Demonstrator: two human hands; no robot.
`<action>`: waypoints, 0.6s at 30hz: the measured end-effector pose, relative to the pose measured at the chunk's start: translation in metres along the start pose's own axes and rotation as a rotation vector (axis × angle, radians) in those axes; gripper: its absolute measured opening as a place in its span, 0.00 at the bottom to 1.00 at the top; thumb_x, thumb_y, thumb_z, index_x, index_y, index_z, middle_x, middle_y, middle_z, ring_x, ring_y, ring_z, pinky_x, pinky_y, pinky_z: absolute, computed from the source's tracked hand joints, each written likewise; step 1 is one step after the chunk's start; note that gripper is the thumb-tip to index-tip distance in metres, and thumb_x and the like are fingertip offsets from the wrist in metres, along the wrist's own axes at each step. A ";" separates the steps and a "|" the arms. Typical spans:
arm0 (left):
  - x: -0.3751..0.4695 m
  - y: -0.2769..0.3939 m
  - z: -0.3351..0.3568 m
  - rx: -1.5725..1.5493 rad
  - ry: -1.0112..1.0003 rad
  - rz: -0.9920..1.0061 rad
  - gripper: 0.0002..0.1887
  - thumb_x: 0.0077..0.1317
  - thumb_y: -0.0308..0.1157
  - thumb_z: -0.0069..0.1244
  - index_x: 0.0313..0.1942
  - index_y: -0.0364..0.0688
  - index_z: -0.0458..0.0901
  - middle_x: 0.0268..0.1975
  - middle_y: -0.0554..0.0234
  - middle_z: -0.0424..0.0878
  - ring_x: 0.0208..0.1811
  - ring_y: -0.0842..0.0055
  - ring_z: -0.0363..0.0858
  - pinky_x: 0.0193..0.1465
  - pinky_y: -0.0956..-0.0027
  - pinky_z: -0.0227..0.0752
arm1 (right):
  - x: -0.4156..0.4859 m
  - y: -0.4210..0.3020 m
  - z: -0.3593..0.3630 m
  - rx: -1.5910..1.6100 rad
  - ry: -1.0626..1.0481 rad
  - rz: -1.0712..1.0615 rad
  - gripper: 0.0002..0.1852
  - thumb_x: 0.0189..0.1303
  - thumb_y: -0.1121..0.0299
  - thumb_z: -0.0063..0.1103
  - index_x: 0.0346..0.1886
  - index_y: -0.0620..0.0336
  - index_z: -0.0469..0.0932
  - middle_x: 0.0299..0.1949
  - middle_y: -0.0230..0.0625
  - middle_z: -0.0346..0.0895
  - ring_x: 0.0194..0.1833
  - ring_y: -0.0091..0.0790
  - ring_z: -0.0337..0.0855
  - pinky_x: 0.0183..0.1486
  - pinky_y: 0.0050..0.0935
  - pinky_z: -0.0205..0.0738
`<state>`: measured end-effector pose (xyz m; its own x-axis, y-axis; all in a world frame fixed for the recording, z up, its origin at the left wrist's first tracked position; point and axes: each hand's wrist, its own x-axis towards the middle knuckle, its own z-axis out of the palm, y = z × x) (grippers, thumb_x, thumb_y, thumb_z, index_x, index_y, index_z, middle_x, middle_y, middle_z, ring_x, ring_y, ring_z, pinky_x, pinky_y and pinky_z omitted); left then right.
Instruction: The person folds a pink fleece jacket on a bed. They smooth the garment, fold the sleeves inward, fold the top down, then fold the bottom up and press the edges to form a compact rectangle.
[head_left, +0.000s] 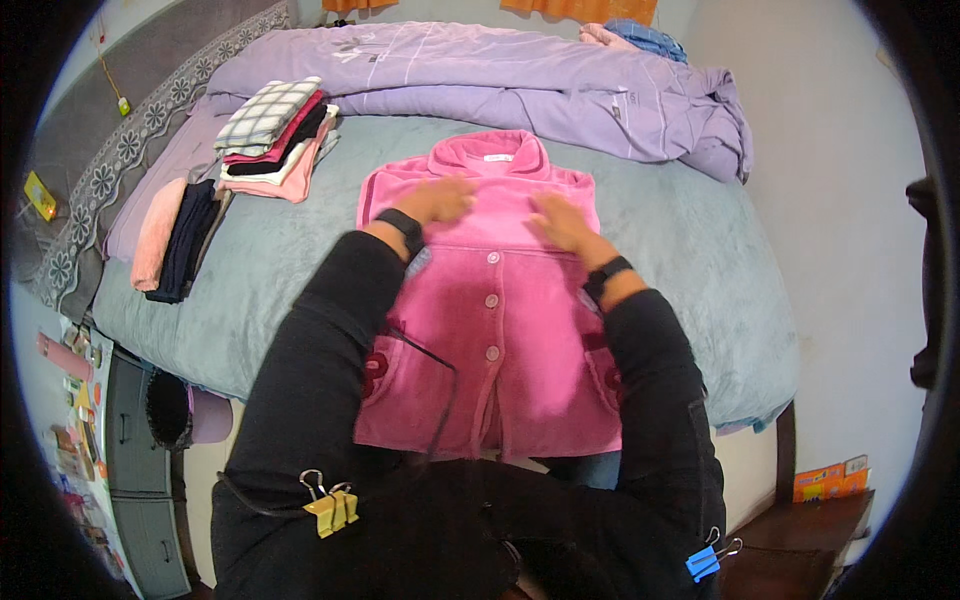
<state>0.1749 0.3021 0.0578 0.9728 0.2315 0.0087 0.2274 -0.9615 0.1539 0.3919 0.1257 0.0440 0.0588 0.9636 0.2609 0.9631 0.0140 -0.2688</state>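
Observation:
A pink buttoned fleece jacket (525, 300) lies on the bed before me, its collar away from me and its lower edge over the bed's near side. The sleeves are out of sight, and a band of cloth crosses the chest above the top button. My left hand (442, 199) is on the upper left of the chest, slightly blurred, palm down. On the upper right of the same cloth is my right hand (559, 219), fingers spread, also blurred. Neither hand grasps the cloth. Both wrists wear black bands.
A stack of folded clothes (270, 127) and rolled garments (176, 240) lie at the left of the grey-green bedspread (675, 247). A bunched purple quilt (480, 71) spans the far side. Grey drawers (139, 427) stand at lower left, a brown cabinet (795, 532) at lower right.

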 end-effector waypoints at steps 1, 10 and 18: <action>0.014 0.020 0.013 0.017 -0.091 -0.141 0.23 0.67 0.45 0.36 0.60 0.48 0.65 0.63 0.52 0.64 0.65 0.57 0.61 0.63 0.46 0.56 | 0.014 -0.019 0.012 -0.003 -0.098 -0.063 0.26 0.59 0.54 0.49 0.56 0.60 0.68 0.59 0.49 0.67 0.61 0.50 0.65 0.61 0.48 0.60; -0.060 -0.031 0.043 0.038 -0.163 -0.641 0.34 0.66 0.58 0.33 0.69 0.55 0.53 0.73 0.65 0.46 0.74 0.65 0.43 0.70 0.40 0.35 | -0.006 0.025 0.024 -0.163 -0.445 0.322 0.35 0.64 0.45 0.41 0.71 0.50 0.50 0.74 0.35 0.42 0.73 0.43 0.43 0.70 0.58 0.35; -0.055 -0.050 -0.016 0.165 -0.335 -0.744 0.28 0.64 0.52 0.41 0.61 0.48 0.67 0.65 0.58 0.67 0.66 0.64 0.64 0.66 0.38 0.48 | -0.008 0.042 -0.022 -0.272 -0.294 0.383 0.33 0.63 0.46 0.43 0.67 0.51 0.57 0.71 0.42 0.49 0.70 0.48 0.51 0.67 0.61 0.44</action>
<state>0.1090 0.3400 0.0650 0.5211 0.7842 -0.3368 0.7947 -0.5898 -0.1436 0.4375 0.1132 0.0512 0.3799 0.9208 -0.0883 0.9227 -0.3840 -0.0344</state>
